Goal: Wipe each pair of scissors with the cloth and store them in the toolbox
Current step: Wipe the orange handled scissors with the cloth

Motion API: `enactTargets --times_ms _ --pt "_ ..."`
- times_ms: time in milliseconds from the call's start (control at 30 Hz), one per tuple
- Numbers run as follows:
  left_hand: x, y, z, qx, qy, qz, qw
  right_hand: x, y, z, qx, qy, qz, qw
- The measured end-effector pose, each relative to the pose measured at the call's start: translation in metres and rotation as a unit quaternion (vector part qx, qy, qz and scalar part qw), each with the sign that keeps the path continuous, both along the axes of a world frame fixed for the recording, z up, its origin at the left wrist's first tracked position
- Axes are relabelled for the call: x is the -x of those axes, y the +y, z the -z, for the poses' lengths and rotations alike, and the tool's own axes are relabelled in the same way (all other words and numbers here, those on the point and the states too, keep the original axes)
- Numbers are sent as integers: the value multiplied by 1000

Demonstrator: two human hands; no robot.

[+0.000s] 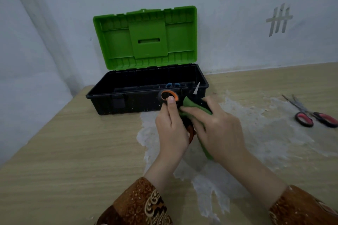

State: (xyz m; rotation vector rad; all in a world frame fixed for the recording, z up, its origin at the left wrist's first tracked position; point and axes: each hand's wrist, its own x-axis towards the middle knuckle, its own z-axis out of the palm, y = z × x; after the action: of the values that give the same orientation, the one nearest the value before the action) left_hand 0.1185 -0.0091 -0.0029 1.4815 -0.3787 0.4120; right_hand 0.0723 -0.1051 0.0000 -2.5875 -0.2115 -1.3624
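Here, both hands work together just in front of the open plastic toolbox, a black tub with a bright green lid standing upright against the pale wall. The left hand grips the black scissors with orange-lined handle loops; its thumb lies along the upper loop, which stands up just before the tub's front wall, while a bit of the lower loop shows orange beneath the palm. The right hand holds a green cloth, its fingers curled round the fabric and wrapped with it over the scissor blades, so that only the pale blade tip pokes out above the cloth near the tub's right front corner. A tail of the cloth hangs down under the right wrist. Inside the tub, close to its far side, two blue handle loops of another pair of scissors peek up. Well off to the right, a third pair, steel-bladed scissors with black and red handles, lies flat on the light wood-grain table, blades slightly parted and pointing away. Under the hands and toward that pair spreads a whitish, worn patch in the table's surface. Both forearms wear brown patterned batik sleeves. On the wall at upper right are strips of grey tape laid like tally marks.
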Motion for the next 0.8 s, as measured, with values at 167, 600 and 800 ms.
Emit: enactTargets --times_ms 167,600,800 --pt "4 -3 -1 8 -1 1 1000 2 -8 -4 -6 -21 13 1000" --pt "3 -1 -2 4 -44 -12 999 2 -2 -5 39 -34 17 999" --pt "-2 5 -6 53 -4 7 999 5 -11 -6 46 -27 -26 998"
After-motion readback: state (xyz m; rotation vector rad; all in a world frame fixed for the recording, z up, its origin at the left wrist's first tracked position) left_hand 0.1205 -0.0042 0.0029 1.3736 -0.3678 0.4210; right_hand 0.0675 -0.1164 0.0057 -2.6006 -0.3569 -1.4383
